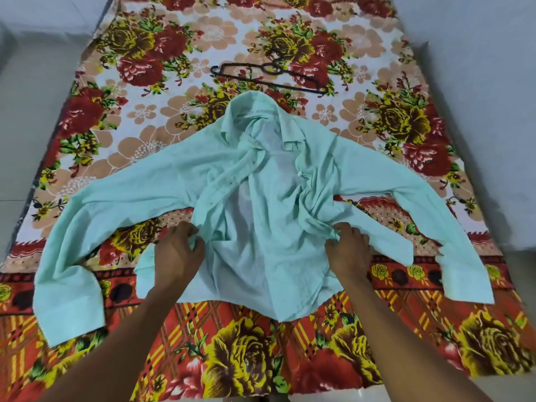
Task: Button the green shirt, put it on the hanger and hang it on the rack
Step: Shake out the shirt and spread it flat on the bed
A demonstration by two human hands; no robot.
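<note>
Flat between them, green shirt (261, 216), left hand (177, 250) and right hand (348, 250) each pinching a front edge.

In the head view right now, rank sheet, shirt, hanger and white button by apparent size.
1. Sheet, fills most of the frame.
2. Shirt, sleeves spread.
3. Hanger; lying farther from the camera, so it may look smaller than it is.
4. Button.
</note>
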